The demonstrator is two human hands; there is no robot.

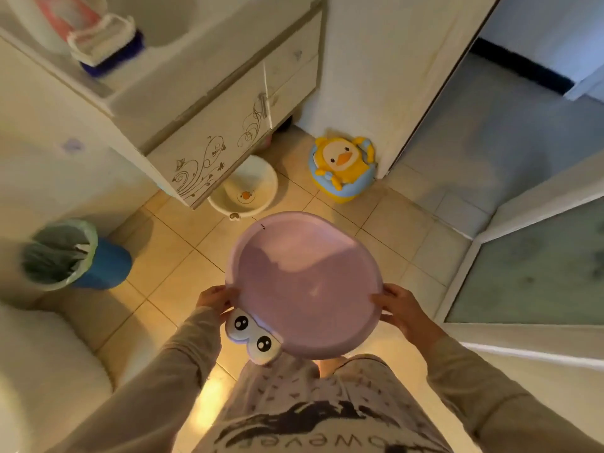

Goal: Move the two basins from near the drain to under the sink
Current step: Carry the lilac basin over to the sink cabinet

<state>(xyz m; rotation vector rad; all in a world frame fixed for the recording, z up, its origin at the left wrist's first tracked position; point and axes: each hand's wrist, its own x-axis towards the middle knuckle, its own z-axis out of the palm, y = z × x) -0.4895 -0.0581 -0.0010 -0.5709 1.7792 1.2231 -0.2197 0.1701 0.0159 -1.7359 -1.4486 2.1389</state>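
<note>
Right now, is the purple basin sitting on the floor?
No, the purple basin is held up above the tiles, gripped at its rim by the left hand and the right hand.

This is a home bathroom. A white vanity cabinet with brown floral swirls (209,138) stands on a beige tiled floor (183,266). A yellow-and-blue duck-shaped child's potty (343,165) sits by the wall, a blue lined waste bin (75,256) nearby.

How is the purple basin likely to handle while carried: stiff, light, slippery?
The purple basin probably stays stiff: held only at its rim by the left hand and right hand, it shows no sag. Likely light, since it looks empty. Its smooth plastic may be slippery.
</note>
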